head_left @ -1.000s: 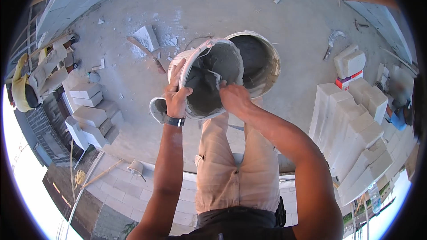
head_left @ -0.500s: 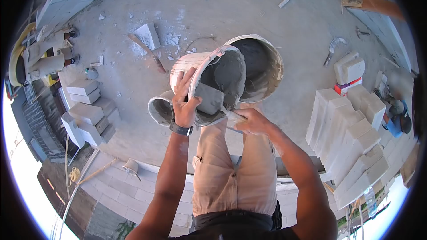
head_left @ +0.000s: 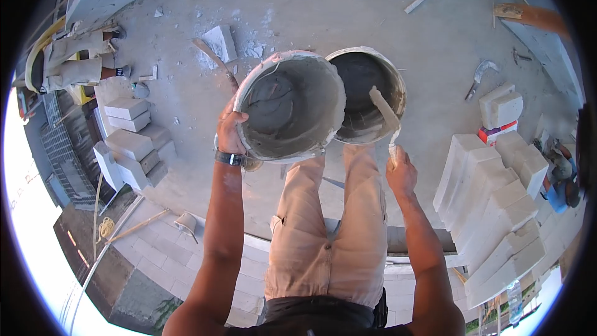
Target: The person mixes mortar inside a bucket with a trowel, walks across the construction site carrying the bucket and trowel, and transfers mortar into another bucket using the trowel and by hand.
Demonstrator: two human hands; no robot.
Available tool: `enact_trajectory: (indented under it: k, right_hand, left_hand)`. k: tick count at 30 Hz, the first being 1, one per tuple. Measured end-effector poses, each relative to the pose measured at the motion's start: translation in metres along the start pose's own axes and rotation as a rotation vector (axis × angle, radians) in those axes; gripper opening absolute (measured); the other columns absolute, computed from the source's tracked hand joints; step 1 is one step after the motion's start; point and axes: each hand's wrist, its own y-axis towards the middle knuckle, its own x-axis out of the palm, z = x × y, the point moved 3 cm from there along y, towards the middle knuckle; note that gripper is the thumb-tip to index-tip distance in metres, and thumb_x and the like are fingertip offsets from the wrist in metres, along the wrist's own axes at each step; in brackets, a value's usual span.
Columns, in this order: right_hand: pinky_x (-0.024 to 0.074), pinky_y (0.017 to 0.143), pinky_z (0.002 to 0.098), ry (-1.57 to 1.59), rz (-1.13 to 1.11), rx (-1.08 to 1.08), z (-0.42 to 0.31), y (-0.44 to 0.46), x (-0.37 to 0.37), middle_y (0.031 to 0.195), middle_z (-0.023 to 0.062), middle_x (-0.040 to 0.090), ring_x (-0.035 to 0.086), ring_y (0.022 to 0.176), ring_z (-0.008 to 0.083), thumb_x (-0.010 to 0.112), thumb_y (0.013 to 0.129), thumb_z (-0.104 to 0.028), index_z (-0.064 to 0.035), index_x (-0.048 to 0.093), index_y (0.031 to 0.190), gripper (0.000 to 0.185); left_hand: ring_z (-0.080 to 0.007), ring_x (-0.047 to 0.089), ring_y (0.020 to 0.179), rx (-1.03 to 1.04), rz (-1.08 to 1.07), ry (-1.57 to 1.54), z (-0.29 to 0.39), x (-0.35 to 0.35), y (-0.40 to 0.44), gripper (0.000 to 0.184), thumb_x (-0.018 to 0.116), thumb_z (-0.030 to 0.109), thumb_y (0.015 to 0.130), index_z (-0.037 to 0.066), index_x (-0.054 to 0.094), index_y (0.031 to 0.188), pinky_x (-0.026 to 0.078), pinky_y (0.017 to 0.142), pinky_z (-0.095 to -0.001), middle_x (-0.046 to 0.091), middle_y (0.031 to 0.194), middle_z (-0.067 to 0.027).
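My left hand (head_left: 231,129), with a watch at the wrist, grips the left rim of a white bucket (head_left: 292,109) holding grey mortar; its mouth faces me. My right hand (head_left: 401,171) is closed round the handle of a trowel (head_left: 387,111), whose mortar-smeared blade is seen edge-on over a second bucket (head_left: 364,96). That second bucket stands on the right, behind the first, with dark grey mortar inside. A smaller container is mostly hidden beneath the held bucket.
White blocks are stacked at right (head_left: 485,205) and left (head_left: 130,143). A hammer-like tool (head_left: 480,79) and a broken block (head_left: 221,42) lie on the floor. One person (head_left: 78,62) stands at far left; another (head_left: 563,193) is partly visible at far right.
The trowel has left the held bucket and moved right, over the second bucket, with my right hand. The held bucket's mouth has turned more toward me, and my left hand has shifted left.
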Motion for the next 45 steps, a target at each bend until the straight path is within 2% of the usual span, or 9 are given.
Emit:
enact_trajectory:
  k: [6,9,14,16,24,32,34,40,45]
  right_hand:
    - [0.0538,0.072,0.0491,0.135,0.022,-0.16,-0.044,0.001,-0.026,0.097,0.016,0.064,0.067,0.081,0.0365,0.064,0.083,-0.017,-0.0112,0.049,0.133,0.053]
    - [0.0526,0.077,0.0489,0.172,-0.105,-0.274,-0.102,0.007,-0.064,0.102,0.0175,0.063,0.066,0.085,0.0372,0.062,0.081,-0.014,-0.0077,0.047,0.134,0.056]
    - [0.0525,0.08,0.0468,0.276,-0.214,-0.439,-0.152,0.027,-0.068,0.104,0.0249,0.059,0.065,0.088,0.0408,0.06,0.08,-0.01,0.0074,0.047,0.126,0.05]
    - [0.0535,0.079,0.0449,0.242,-0.304,-0.369,-0.179,0.04,-0.091,0.104,0.0255,0.06,0.066,0.088,0.0398,0.061,0.08,-0.009,0.0088,0.049,0.121,0.046]
    - [0.0556,0.076,0.0409,0.186,-0.282,-0.364,-0.239,0.041,-0.102,0.098,0.02,0.06,0.067,0.083,0.0341,0.062,0.078,-0.005,0.0097,0.052,0.115,0.041]
    - [0.0504,0.064,0.0292,-0.499,-0.089,-0.691,-0.266,-0.02,-0.068,0.097,0.0161,0.059,0.057,0.091,0.0267,0.058,0.079,-0.014,0.0095,0.063,0.111,0.04]
    - [0.0476,0.055,0.0348,-0.602,-0.112,-0.75,-0.251,-0.034,-0.064,0.105,0.0227,0.059,0.059,0.085,0.03,0.061,0.08,-0.015,0.0129,0.058,0.12,0.049]
    - [0.052,0.054,0.0291,-0.159,-0.203,-0.468,-0.205,0.001,-0.099,0.094,0.0145,0.054,0.059,0.085,0.0224,0.063,0.076,-0.01,0.011,0.056,0.117,0.047]
    - [0.0544,0.065,0.0273,-0.155,0.026,-0.359,-0.233,-0.008,-0.12,0.099,0.0135,0.052,0.06,0.086,0.0211,0.063,0.076,-0.007,0.0112,0.05,0.123,0.053]
  left_hand:
    - [-0.0293,0.056,0.118,0.04,-0.023,-0.051,-0.013,0.015,-0.016,0.071,0.049,0.009,0.068,-0.009,0.047,0.136,0.043,0.103,-0.0378,0.057,0.129,-0.0196]
    - [-0.0267,0.054,0.122,0.148,0.008,0.207,-0.01,0.027,-0.033,0.075,0.048,0.004,0.066,-0.01,0.044,0.14,0.04,0.105,-0.0353,0.054,0.135,-0.0184]
    - [-0.0228,0.055,0.121,0.104,-0.01,0.076,-0.005,0.046,-0.058,0.076,0.049,0.001,0.065,-0.01,0.044,0.14,0.04,0.104,-0.0332,0.057,0.131,-0.0174]
    - [-0.0238,0.044,0.134,0.145,-0.002,0.107,0.001,0.037,-0.059,0.076,0.05,0.001,0.063,-0.01,0.047,0.138,0.029,0.111,-0.0326,0.052,0.139,-0.0195]
    - [-0.0249,0.062,0.111,0.098,0.001,0.03,0.015,0.037,-0.047,0.068,0.047,0.002,0.065,-0.011,0.05,0.132,0.047,0.099,-0.036,0.063,0.121,-0.0171]
    - [-0.0218,0.062,0.107,0.041,-0.066,0.126,-0.009,0.049,-0.028,0.066,0.047,-0.003,0.067,-0.008,0.051,0.132,0.049,0.094,-0.0321,0.064,0.12,-0.0146]
    - [-0.0187,0.052,0.121,-0.004,-0.087,0.127,-0.013,0.049,-0.028,0.08,0.05,0.001,0.062,-0.01,0.043,0.14,0.036,0.105,-0.0295,0.053,0.138,-0.0158]
    - [-0.0174,0.053,0.119,0.006,-0.032,0.042,-0.025,0.036,-0.035,0.073,0.05,-0.001,0.067,-0.008,0.046,0.14,0.039,0.101,-0.0274,0.057,0.132,-0.0117]
    - [-0.0156,0.051,0.119,0.013,-0.035,-0.004,-0.029,0.046,-0.04,0.06,0.064,0.013,0.087,-0.006,0.045,0.141,0.038,0.102,-0.0284,0.053,0.137,-0.0115]
